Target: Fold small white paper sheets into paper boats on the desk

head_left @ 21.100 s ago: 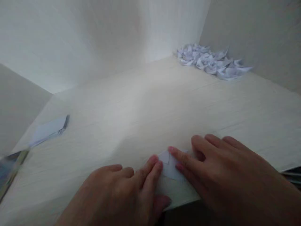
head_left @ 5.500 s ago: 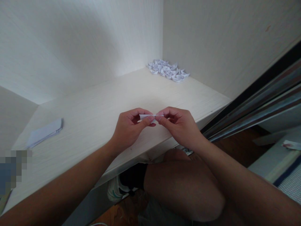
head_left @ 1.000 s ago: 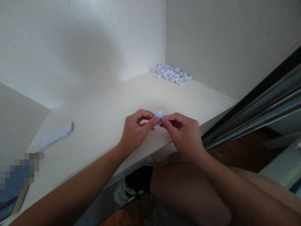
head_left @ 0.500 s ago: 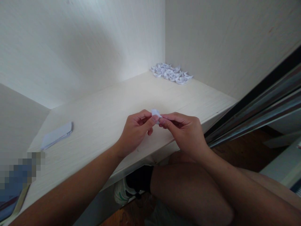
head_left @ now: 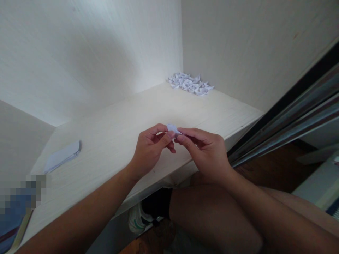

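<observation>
Both hands hold one small folded piece of white paper in the air just above the front edge of a pale wooden shelf. My left hand pinches its left side between thumb and forefinger. My right hand pinches the right side, fingers curled. Most of the paper is hidden by the fingertips.
A heap of several small folded white paper pieces lies in the shelf's back right corner. A stack of flat paper slips rests at the left. A blurred blue object sits at the near left. My knees and a shoe are below; sliding-door rails run at the right.
The two hands have kept pinching and working the small paper, shifting slightly left and down; the paper piece now shows flatter between the fingertips. Nothing on the shelf has moved.
</observation>
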Demonstrator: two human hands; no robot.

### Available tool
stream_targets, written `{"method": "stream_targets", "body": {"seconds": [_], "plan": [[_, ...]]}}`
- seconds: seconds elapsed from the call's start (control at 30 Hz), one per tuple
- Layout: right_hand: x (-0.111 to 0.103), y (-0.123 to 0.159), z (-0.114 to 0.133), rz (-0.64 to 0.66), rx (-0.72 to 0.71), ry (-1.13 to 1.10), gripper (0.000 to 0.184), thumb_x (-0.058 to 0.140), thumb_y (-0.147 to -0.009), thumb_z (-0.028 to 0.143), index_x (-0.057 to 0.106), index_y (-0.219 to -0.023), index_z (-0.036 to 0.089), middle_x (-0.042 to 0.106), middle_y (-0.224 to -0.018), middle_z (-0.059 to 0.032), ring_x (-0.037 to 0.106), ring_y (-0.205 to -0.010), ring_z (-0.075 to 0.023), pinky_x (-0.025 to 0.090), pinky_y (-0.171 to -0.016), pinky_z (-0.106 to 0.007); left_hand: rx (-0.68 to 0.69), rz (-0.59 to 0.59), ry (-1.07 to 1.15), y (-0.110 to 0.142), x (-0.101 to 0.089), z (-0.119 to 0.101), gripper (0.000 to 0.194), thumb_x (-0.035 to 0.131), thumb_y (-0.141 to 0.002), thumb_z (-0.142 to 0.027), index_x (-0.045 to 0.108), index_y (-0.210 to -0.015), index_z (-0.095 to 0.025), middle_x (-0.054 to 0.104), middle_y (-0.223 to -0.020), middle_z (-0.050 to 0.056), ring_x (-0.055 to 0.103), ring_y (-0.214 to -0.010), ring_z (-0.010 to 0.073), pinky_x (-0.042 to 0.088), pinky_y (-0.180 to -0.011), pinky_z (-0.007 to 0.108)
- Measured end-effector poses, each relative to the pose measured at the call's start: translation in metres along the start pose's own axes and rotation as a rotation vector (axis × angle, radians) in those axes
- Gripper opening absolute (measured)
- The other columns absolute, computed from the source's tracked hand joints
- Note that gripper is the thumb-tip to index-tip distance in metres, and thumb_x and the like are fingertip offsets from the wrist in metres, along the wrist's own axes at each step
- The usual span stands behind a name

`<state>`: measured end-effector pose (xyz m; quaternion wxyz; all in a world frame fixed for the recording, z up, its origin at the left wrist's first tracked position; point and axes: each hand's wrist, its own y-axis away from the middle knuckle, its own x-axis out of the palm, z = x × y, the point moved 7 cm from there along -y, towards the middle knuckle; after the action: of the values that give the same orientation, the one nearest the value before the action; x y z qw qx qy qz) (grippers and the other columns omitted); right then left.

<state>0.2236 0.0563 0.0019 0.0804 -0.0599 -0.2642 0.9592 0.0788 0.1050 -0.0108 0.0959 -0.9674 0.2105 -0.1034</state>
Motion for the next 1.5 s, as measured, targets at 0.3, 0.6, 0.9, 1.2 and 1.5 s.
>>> {"method": "stream_targets", "body": {"seconds": [0.3, 0.6, 0.9, 1.2, 1.5], "plan": [[-0.004, -0.005, -0.014, 0.030, 0.194, -0.220, 0.013, 0.078, -0.086, 0.022, 0.083, -0.097, 0.024, 0.082, -0.090, -0.0026, 0.073, -0.075, -0.0152, 0.062, -0.073, -0.032, -0.022, -0.055, 0.002, 0.001, -0.001, -0.002, 0.017, 0.081, -0.085, -0.027, 0.067, -0.089, -0.017, 0.074, -0.082, 0.000, 0.068, -0.057, 0.0102, 0.064, -0.055, 0.026], [0.007, 0.000, -0.010, 0.078, 0.161, -0.212, 0.005, 0.080, -0.085, 0.022, 0.082, -0.088, 0.026, 0.082, -0.102, -0.0035, 0.076, -0.091, -0.0187, 0.062, -0.083, -0.036, 0.131, -0.180, -0.191, 0.003, -0.005, -0.015, 0.033, 0.084, -0.080, -0.030, 0.054, -0.090, -0.020, 0.070, -0.069, -0.006, 0.068, -0.047, 0.0114, 0.061, -0.045, 0.024], [0.008, 0.001, -0.008, 0.096, 0.161, -0.169, 0.003, 0.078, -0.088, 0.024, 0.080, -0.089, 0.022, 0.081, -0.102, -0.0052, 0.076, -0.085, -0.0184, 0.062, -0.079, -0.036, 0.222, -0.153, -0.300, 0.007, -0.002, -0.021, 0.017, 0.073, -0.091, -0.022, 0.059, -0.101, -0.020, 0.068, -0.068, -0.007, 0.072, -0.050, 0.0121, 0.061, -0.048, 0.021], [0.003, -0.001, -0.010, 0.073, 0.212, -0.151, 0.008, 0.077, -0.088, 0.027, 0.079, -0.092, 0.020, 0.082, -0.092, -0.0053, 0.075, -0.081, -0.0179, 0.060, -0.075, -0.034, 0.275, -0.107, -0.322, 0.008, 0.002, -0.021, 0.019, 0.069, -0.094, -0.021, 0.051, -0.101, -0.022, 0.072, -0.075, -0.005, 0.075, -0.059, 0.0130, 0.063, -0.054, 0.022], [-0.002, -0.005, -0.008, 0.066, 0.190, -0.096, 0.009, 0.076, -0.089, 0.027, 0.079, -0.092, 0.019, 0.080, -0.087, -0.0053, 0.074, -0.079, -0.0177, 0.059, -0.073, -0.033, 0.266, -0.095, -0.374, 0.011, 0.001, -0.017, 0.019, 0.076, -0.089, -0.022, 0.057, -0.089, -0.021, 0.073, -0.079, -0.001, 0.078, -0.067, 0.0155, 0.065, -0.059, 0.023]]}}
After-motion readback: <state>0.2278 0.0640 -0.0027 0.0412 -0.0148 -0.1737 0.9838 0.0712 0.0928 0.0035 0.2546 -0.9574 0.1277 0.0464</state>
